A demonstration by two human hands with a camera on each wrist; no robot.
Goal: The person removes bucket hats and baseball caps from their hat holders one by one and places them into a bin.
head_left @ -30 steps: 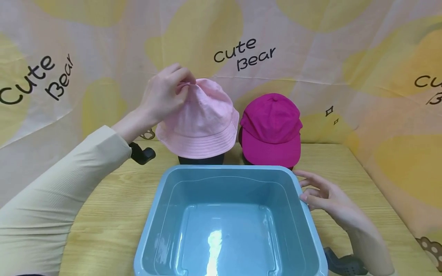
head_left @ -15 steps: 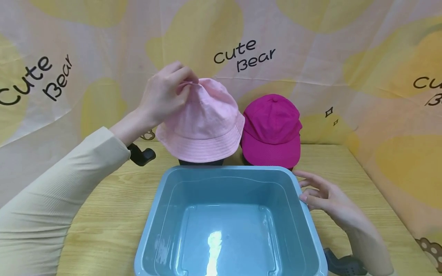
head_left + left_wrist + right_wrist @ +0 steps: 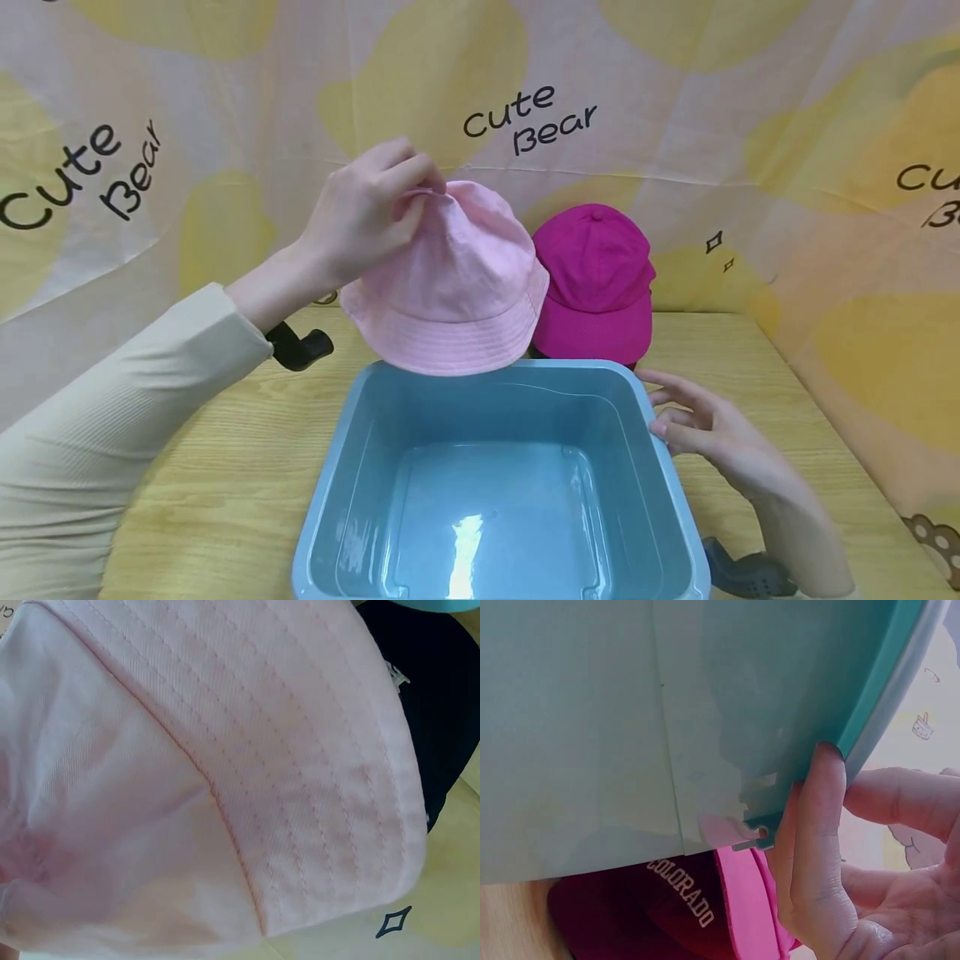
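Pink hat [image 3: 467, 287] farther right, beneath left grip [image 3: 377, 208]

Left arm [image 3: 142, 417]: sleeved, reaching forward; left wrist [image 3: 273, 283], bare; left hand [image 3: 367, 208], raised, fingers bent downward in a pinch; right forearm [image 3: 801, 529], bare, angled forward; right hand [image 3: 705, 425], lower, thumb and fingers bent.

Head view looks forward and down into the tub [image 3: 487, 412]; close up, left-wrist view faces the pink hat [image 3: 225, 757], which both share, and right-wrist view the tub's outer side.
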